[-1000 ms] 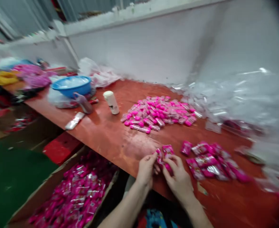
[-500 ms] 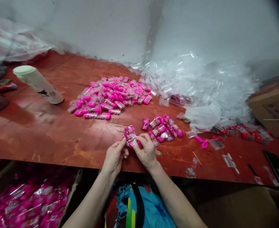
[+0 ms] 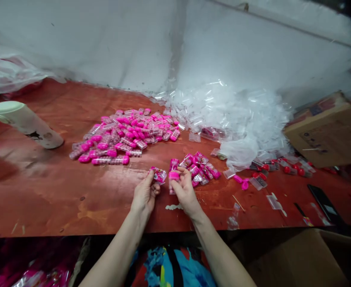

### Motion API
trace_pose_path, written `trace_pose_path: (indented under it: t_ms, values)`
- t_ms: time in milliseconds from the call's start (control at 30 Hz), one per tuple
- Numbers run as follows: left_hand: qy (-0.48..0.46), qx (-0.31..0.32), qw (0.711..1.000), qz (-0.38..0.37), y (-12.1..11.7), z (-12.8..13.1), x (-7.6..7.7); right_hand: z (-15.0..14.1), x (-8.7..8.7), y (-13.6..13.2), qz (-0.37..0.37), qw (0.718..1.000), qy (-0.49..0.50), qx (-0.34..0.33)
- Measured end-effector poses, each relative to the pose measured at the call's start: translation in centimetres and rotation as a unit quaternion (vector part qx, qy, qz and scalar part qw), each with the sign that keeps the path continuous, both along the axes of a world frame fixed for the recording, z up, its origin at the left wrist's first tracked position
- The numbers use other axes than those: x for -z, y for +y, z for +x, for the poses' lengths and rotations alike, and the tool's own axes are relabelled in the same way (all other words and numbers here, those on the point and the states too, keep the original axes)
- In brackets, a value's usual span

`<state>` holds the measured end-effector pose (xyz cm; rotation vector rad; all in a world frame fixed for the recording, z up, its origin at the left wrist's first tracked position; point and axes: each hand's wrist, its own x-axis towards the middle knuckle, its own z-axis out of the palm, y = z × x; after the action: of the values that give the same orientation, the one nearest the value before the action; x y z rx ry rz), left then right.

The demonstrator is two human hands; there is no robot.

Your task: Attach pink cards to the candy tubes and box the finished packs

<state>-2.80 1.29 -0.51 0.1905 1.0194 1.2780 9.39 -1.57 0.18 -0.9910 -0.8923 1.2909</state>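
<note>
My left hand (image 3: 145,195) pinches a pink printed wrapper (image 3: 158,175) by its left edge, above the front of the red table. My right hand (image 3: 185,191) holds a small clear candy container (image 3: 173,183) with a pink cap on top and pink balls inside. Just behind and right of it lies a little heap of pink sachets (image 3: 203,169), one standing close to my right fingertips. Further back on the left spreads a pile of pink-capped candy containers (image 3: 133,133).
A pale tumbler (image 3: 28,125) stands at the left. Clear plastic pieces (image 3: 238,115) are heaped against the wall, beside a cardboard box (image 3: 327,131). Red-capped containers (image 3: 295,167), a phone (image 3: 324,203) and a toothpick (image 3: 239,203) lie at the right. Below the table's left front are pink packets (image 3: 44,277).
My hands have moved apart. The pink-capped container now shows in my right hand, and the wrapper stays in my left. The camera view has shifted to the right.
</note>
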Motion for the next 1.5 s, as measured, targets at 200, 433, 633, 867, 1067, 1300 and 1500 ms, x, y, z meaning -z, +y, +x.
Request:
trace_pose_path:
  t_ms: [200,433,633,867,1067,1300,1500]
  values:
    - [-0.019,0.031,0.999,0.018,-0.3,0.6,0.1,-0.2,0.5,-0.6,0.015,0.998,-0.057,0.024]
    - [-0.025,0.052,0.998,0.027,-0.8,0.4,0.7,-0.2,1.0,-1.7,0.017,0.996,-0.090,-0.001]
    - [-0.004,0.150,0.988,0.037,-1.5,0.5,0.0,-0.4,0.8,-1.8,0.023,0.994,-0.098,-0.038]
    - [0.034,0.235,0.971,0.033,-1.8,0.4,-0.3,0.9,0.1,-2.3,0.115,0.932,-0.336,-0.065]
    - [-0.036,0.187,0.981,0.043,-1.9,0.3,-0.5,1.0,1.3,-3.3,0.029,0.952,-0.303,0.001]
    - [-0.051,0.229,0.969,0.073,-2.3,-0.2,-1.5,0.5,0.7,-3.9,-0.087,0.988,0.018,-0.125]
    - [-0.019,0.263,0.962,0.073,-2.2,-0.3,-2.0,0.4,0.5,-3.9,-0.021,0.990,-0.118,-0.071]
